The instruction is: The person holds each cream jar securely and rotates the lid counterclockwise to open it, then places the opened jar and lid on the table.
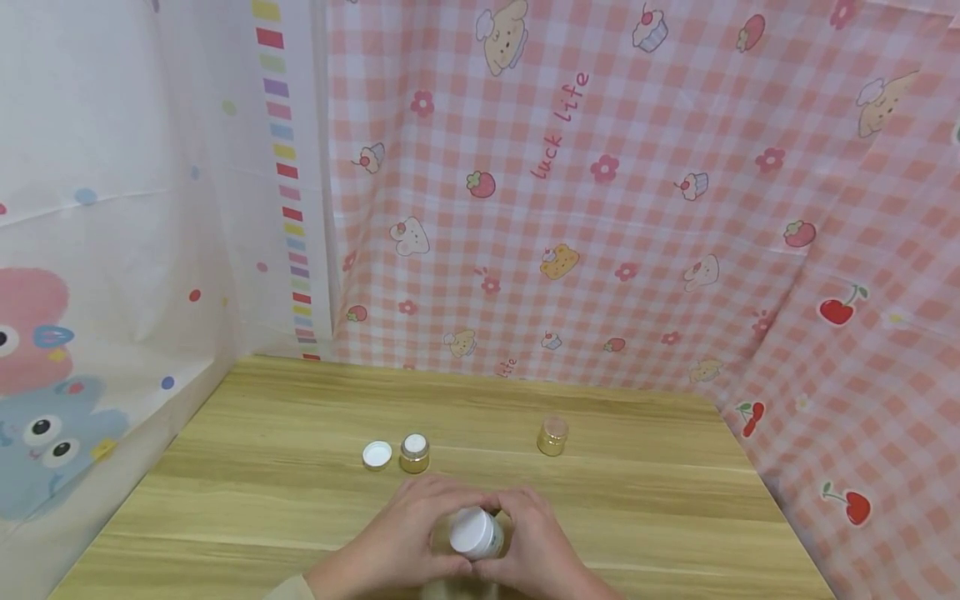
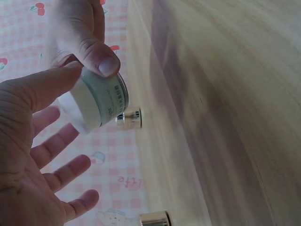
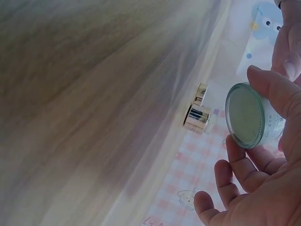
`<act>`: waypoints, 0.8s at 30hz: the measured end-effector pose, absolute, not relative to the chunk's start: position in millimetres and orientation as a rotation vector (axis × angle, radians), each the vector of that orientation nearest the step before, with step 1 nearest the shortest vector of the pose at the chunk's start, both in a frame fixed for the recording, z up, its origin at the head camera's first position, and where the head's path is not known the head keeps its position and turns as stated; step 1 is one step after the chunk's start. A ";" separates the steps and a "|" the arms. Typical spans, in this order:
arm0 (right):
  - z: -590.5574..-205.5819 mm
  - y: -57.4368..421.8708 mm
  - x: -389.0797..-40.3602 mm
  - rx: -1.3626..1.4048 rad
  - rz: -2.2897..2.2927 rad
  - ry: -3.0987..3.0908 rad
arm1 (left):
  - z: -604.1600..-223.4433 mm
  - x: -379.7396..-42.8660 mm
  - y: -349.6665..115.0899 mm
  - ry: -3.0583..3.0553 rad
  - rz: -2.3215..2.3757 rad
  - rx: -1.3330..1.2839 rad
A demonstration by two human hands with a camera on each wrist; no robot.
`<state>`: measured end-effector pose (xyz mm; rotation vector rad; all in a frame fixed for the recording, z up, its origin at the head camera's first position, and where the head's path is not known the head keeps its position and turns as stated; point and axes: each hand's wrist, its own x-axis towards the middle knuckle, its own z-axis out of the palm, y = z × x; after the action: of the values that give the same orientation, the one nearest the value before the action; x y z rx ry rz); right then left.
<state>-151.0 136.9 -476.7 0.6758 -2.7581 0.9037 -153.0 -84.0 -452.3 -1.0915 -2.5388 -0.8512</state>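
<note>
A small pale green glass jar (image 2: 109,96) with a white lid (image 1: 470,533) is held tilted between both hands over the table's near edge. My left hand (image 1: 408,533) curves round the lid side, thumb and index finger against it and the other fingers spread. On the opposite side my right hand (image 1: 538,546) grips the jar body between thumb and fingers. The jar's round base (image 3: 245,115) faces the right wrist camera. Printed text shows on its side in the left wrist view, too small to read.
Beyond the hands, a gold jar (image 1: 415,455) stands uncapped, white at its top. Left of it lies a round lid (image 1: 377,455), white inside facing up. Farther right stands another gold jar (image 1: 552,437). Patterned cloths (image 1: 570,208) hang around the wooden table (image 1: 660,500).
</note>
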 end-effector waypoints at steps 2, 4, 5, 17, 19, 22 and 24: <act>-476.0 136.5 -150.9 0.678 0.902 -2.766 | -450.9 -152.7 -84.3 -2.526 -0.833 -1.125; -475.1 135.9 -150.8 0.679 0.897 -2.773 | -450.3 -152.2 -84.2 -2.523 -0.816 -1.135; -474.7 135.7 -150.5 0.676 0.896 -2.780 | -450.0 -151.9 -84.1 -2.528 -0.812 -1.133; -472.0 135.0 -149.9 0.685 0.943 -2.804 | -451.2 -151.5 -82.4 -2.573 -0.833 -1.058; -472.5 135.1 -149.9 0.693 0.933 -2.792 | -451.7 -151.8 -82.1 -2.581 -0.838 -1.047; -473.5 135.1 -150.0 0.698 0.918 -2.773 | -452.5 -152.1 -82.0 -2.587 -0.837 -1.033; -474.3 135.0 -150.1 0.696 0.913 -2.767 | -452.9 -152.2 -82.1 -2.591 -0.841 -1.024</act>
<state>-150.1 135.0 -474.3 0.6965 -2.7672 0.9132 -152.2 -82.1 -452.9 -1.0241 -2.5913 -0.8413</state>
